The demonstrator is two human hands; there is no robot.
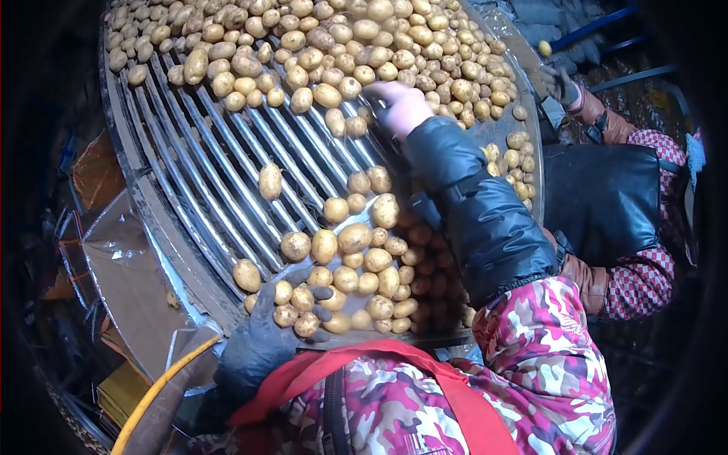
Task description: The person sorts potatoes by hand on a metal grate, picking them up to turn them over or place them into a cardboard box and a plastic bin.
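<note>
My left hand [262, 330], in a dark glove, is at the lower left of the potatoes. Its fingers curl around several small potatoes [286, 315], with dark fingertips showing between them. Farther up, my right hand [400, 106] reaches across the bars to the lower edge of the big potato heap [379, 34]. It wears a pinkish glove and is blurred; its fingers seem stretched out beside some potatoes, with nothing visibly held. Between me and the heap, a loose group of potatoes [356, 239] lies at the near end of the metal bars [220, 152].
A raised rim [155, 205] borders the barred table at left. Beside it hangs an open brown-lined bag [125, 254], near a yellow hose [163, 383]. At right, another person's sleeve [644, 284] and gloved hand [557, 83] are by the table edge. More potatoes [519, 159] lie there.
</note>
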